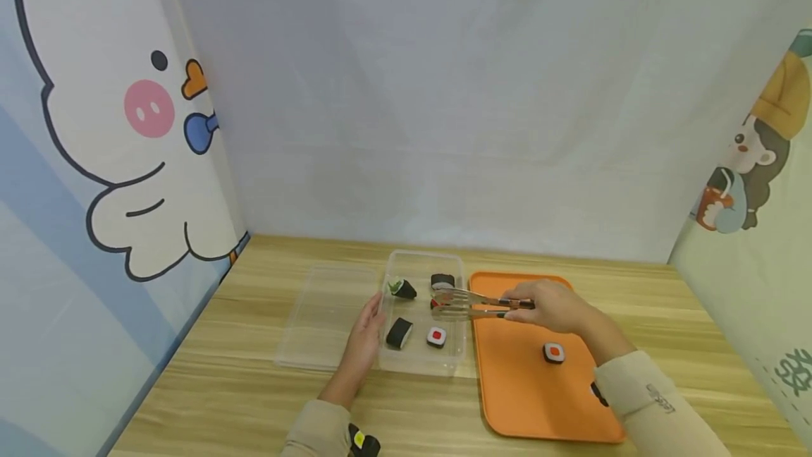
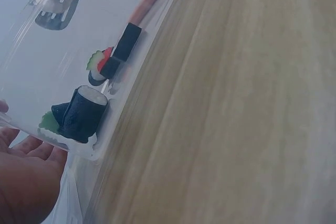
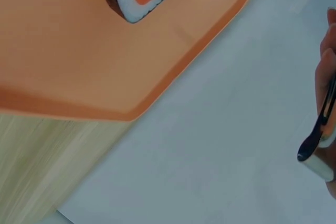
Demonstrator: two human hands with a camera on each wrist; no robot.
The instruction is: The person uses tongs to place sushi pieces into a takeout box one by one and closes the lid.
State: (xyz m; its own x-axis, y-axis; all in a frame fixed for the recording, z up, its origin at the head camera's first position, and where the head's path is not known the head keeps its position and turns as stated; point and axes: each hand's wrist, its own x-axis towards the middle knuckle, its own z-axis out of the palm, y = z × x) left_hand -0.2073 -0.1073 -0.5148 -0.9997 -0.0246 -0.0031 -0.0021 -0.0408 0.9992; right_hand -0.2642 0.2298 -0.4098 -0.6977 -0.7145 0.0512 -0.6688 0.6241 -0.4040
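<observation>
- The right hand has its fingers curled round the handles of metal tongs, whose tips reach over the clear container and close on a red-centred sushi piece
- The left hand lies with relaxed, nearly straight fingers against the container's left wall, holding nothing
- Inside the container lie four more sushi pieces, one with a green leaf
- A clear lid lies on the wooden surface just left of the container
- One sushi roll sits on the orange tray to the right
</observation>
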